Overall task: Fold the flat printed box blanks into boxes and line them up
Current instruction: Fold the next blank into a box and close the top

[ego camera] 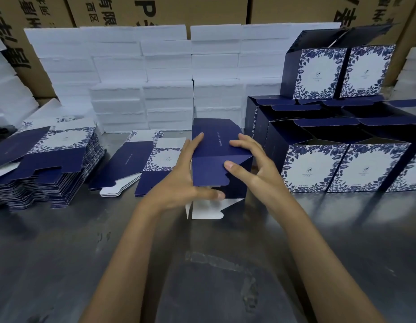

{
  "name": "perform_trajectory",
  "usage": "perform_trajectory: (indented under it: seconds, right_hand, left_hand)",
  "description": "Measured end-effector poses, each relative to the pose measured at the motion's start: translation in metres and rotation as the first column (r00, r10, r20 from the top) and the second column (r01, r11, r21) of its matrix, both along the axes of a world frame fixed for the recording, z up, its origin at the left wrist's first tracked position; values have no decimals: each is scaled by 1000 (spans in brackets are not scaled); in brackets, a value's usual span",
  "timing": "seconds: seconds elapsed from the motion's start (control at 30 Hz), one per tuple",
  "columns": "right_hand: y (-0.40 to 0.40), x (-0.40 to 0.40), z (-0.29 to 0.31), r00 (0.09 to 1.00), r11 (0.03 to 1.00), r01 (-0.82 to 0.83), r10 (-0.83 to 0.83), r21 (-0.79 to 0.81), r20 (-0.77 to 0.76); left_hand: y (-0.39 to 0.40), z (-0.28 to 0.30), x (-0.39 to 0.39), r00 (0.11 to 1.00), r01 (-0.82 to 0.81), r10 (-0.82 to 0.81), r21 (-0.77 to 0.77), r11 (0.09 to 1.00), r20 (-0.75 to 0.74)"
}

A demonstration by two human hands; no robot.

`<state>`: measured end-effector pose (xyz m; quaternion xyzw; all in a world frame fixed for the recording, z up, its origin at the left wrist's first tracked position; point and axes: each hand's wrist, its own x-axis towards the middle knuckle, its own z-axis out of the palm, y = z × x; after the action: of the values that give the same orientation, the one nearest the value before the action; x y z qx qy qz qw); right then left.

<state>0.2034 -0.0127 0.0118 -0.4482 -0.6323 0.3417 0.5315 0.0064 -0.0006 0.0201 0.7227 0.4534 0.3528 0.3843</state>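
both hands [179, 176] gripping navy box [214, 157]

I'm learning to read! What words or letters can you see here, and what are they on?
"P" in big black print: brown carton at the back.
"有限": same carton, to the left of the P.
Other black characters on the cartons: cut off by the frame, not readable.
Small white line on the box in the hands: too small to read.
Logo and small print on the folded boxes and flat blanks: too blurred.
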Motion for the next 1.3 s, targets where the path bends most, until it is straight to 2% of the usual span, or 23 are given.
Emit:
perform_trajectory:
  seconds: [0.13,0.2,0.27,0.33,0.5,0.63,0.8,0.93,1.13,1.3]
  right_hand:
    - [5,2,-4,999,998,34,-35,62,25]
    - [7,2,-4,999,996,50,-51,78,10]
    - [7,0,-5,999,995,49,-47,85,-21]
    - [6,-2,-6,998,995,42,-37,86,-58]
    - [5,-6,-4,995,998,39,-34,54,-90]
    - [4,-16,-9,986,991,114,-103,72,-134]
    - [5,-18,-9,978,987,143,-131,70,-161]
    - [4,-11,-7,984,994,94,-85,54,-157]
    - [7,-8,-8,987,994,84,-74,65,-141]
    - [7,-1,-8,983,999,24,-16,42,-182]
  left_hand:
    - [0,-1,-8,987,128,-117,-96,987,113]
    - [-1,1,-4,988,49,-41,-48,998,150]
    - [-1,0,4,973,-112,99,51,992,208]
    - [-2,-1,11,948,-189,147,124,974,283]
    - [1,-8,21,912,-247,175,154,957,372]
    - [4,-15,24,879,-247,164,134,960,448]
    - [4,-16,29,872,-260,159,163,952,464]
    - [6,-16,26,868,-216,121,147,965,481]
    - [3,-13,27,866,-237,144,139,962,479]
    - [5,-10,16,868,-157,94,91,983,487]
